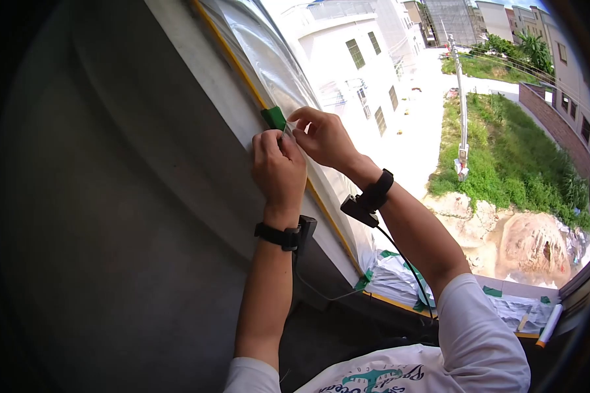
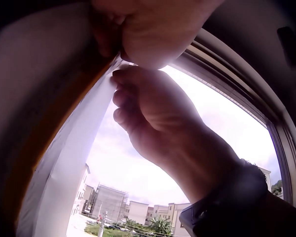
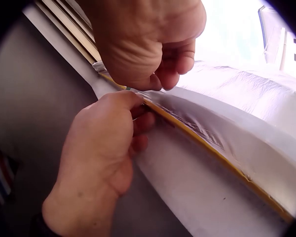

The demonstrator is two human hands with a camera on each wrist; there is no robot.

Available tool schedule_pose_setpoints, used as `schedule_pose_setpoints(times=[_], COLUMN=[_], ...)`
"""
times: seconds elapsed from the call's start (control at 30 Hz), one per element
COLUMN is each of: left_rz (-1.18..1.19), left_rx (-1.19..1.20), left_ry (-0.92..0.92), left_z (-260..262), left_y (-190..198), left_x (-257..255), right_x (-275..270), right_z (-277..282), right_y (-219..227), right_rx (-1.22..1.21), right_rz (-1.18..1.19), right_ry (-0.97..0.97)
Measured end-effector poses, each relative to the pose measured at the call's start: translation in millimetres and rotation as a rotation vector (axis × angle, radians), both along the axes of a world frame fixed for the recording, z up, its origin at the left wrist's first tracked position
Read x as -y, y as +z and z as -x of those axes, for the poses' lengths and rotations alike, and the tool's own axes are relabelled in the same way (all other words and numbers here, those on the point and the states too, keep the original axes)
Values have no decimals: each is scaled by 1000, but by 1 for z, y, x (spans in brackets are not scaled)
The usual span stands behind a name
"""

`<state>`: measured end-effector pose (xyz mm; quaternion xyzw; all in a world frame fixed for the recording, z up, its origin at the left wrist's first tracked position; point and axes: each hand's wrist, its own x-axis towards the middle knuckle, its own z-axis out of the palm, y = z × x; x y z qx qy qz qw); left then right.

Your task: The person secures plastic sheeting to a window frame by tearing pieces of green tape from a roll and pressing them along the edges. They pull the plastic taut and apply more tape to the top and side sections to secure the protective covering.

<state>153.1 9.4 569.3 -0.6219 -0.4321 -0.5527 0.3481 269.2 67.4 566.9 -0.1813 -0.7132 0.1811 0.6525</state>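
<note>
A piece of green tape [image 1: 274,118] sticks over the yellow strip [image 1: 246,75] along the window's side, beside clear plastic film [image 1: 275,56]. My left hand [image 1: 278,167] pinches the tape's lower edge, its fingers curled against the frame. Just to the right, my right hand [image 1: 328,139] has its fingers bent, with thumb and forefinger pinching at the tape's right edge. In the right wrist view, the left hand [image 3: 98,143] lies against the yellow strip [image 3: 212,148] and the right hand [image 3: 148,42] is close above it. The hands hide most of the tape there.
Below, the window sill [image 1: 400,278] bears crumpled film and more green tape [image 1: 364,280]. A white roll [image 1: 549,325] leans at the sill's right end. A cable [image 1: 403,255] hangs from the right wrist camera. Outside stand buildings and a utility pole [image 1: 463,105]. A grey wall [image 1: 124,196] fills the left side.
</note>
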Motion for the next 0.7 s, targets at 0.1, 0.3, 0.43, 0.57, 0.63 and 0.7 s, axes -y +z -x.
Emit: schedule_pose_setpoints(times=[0.1,0.3,0.43,0.57,0.63,0.7], left_rz=[-8,13,10,10,38,64], left_rx=[4,18,7,-28,-18,7], left_ry=[-50,-78,-83,-97,-107,-119], left_z=[5,3,1,4,5,7], left_y=[-1,2,3,2,2,2], left_x=[-2,4,4,4,6,6], right_x=[-3,-1,1,-6,-7,-7], right_z=[2,4,7,12,12,13], right_y=[-2,-4,0,7,9,10], right_rx=[-50,-87,-124,-151,-139,-125], right_rz=[-28,11,-160,-255,-257,-261], right_ry=[-9,-12,-49,-102,-109,-114])
